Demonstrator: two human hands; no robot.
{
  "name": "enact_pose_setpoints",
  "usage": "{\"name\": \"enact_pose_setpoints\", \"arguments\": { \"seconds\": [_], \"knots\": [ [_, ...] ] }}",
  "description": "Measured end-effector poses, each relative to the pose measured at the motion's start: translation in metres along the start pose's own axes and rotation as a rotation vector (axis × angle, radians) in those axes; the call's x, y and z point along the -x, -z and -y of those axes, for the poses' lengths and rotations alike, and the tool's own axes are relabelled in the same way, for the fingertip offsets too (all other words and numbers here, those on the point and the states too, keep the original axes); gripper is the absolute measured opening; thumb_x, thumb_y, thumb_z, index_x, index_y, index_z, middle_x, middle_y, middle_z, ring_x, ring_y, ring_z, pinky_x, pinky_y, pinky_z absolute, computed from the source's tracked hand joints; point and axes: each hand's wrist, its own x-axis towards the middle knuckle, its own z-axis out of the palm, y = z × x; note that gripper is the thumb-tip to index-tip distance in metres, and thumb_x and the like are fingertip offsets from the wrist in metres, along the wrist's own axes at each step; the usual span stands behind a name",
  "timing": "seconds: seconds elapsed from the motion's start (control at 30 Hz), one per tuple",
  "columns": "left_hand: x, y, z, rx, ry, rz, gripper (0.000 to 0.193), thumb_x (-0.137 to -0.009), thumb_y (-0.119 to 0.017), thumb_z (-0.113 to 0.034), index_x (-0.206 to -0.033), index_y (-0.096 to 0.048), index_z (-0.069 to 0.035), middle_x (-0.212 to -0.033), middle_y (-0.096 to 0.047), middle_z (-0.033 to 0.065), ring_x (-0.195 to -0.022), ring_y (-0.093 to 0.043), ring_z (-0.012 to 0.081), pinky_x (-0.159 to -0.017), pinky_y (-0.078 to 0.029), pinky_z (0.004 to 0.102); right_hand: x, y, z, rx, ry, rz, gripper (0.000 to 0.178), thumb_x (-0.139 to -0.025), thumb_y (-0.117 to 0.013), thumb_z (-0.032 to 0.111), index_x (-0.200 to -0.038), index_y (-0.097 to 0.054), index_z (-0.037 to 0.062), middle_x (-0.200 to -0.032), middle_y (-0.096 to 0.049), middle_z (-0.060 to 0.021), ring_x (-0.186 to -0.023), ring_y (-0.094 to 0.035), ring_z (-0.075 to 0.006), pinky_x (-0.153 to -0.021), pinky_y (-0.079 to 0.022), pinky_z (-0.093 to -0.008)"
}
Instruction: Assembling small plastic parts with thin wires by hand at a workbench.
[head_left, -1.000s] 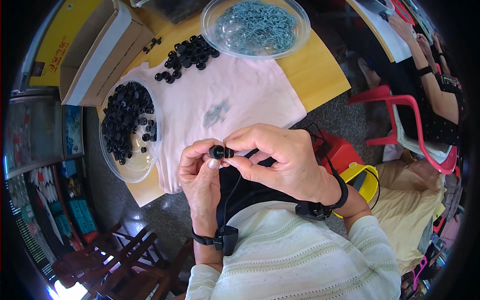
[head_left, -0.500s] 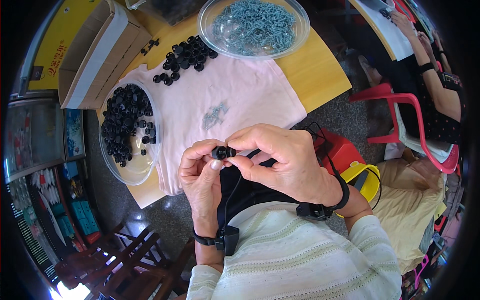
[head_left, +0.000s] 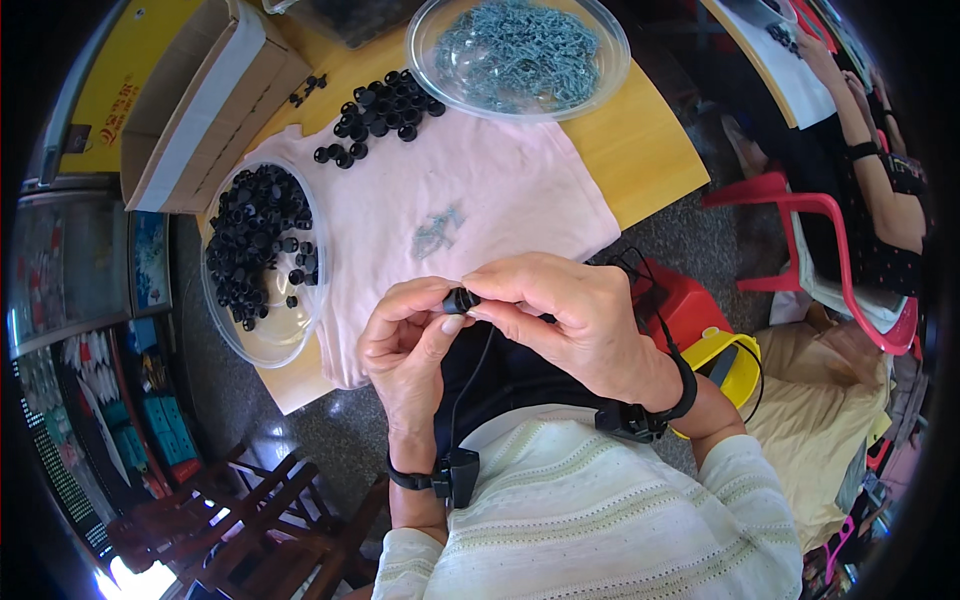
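Observation:
My left hand (head_left: 405,335) pinches a small black round plastic part (head_left: 460,301) between thumb and fingertips. From the other side, my right hand (head_left: 565,312) grips a smaller black ringed piece against it; fingertips hide much of both. They are held above my lap, just off the near edge of a pink cloth (head_left: 520,190). On that cloth lies a small scatter of blue-grey bits (head_left: 437,233). Left of my hands stands a clear round tub (head_left: 272,338) with many black plastic parts (head_left: 250,215) in it.
A heap of black caps (head_left: 378,118) sits on the cloth's far side. Beyond it, a clear bowl (head_left: 522,117) holds blue-grey pieces (head_left: 520,55). A cardboard box (head_left: 205,110) stands at the table's left. Red chair (head_left: 765,190) and another person's arm (head_left: 880,180) are at right.
The two black pieces, seen slightly apart before, are now pressed closer together. Both hands have moved a little to the right in the picture, and the table view has shifted slightly too.

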Motion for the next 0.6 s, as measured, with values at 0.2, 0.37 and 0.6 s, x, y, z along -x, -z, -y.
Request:
{"name": "enact_pose_setpoints", "arguments": {
  "seconds": [0.2,0.37,0.6],
  "knots": [
    [0.0014,0.0024,0.0016,0.016,0.053,-0.007,0.026,-0.080,-0.064,0.013,-0.104,-0.061,0.003,-0.107,-0.060,0.0143,-0.092,-0.063,0.0194,-0.079,-0.058,0.0326,0.0030,-0.0024,-0.0058,0.057,0.073,-0.006,0.026,-0.078,-0.068,-0.005,-0.104,-0.064,-0.0011,-0.091,-0.067,-0.0126,-0.078,-0.067,-0.0229,-0.065,-0.055,-0.0283],
    [0.0026,0.0014,0.0018,0.033,0.068,-0.013,0.027,-0.080,-0.063,0.014,-0.104,-0.062,0.003,-0.107,-0.061,0.0144,-0.091,-0.064,0.0196,-0.081,-0.059,0.0350,0.0052,-0.0042,-0.0025,0.064,0.066,-0.012,0.026,-0.079,-0.067,-0.006,-0.104,-0.064,-0.0017,-0.094,-0.067,-0.0131,-0.079,-0.068,-0.0238,-0.067,-0.056,-0.0282],
    [0.0032,-0.0011,0.0055,0.008,0.068,-0.023,0.027,-0.079,-0.063,0.014,-0.103,-0.061,0.004,-0.105,-0.062,0.0138,-0.090,-0.065,0.0204,-0.082,-0.058,0.0352,0.0053,-0.0055,-0.0053,0.111,0.070,-0.013,0.028,-0.077,-0.067,-0.007,-0.105,-0.064,-0.0023,-0.095,-0.065,-0.0121,-0.081,-0.065,-0.0240,-0.068,-0.055,-0.0297]
  ]
}}
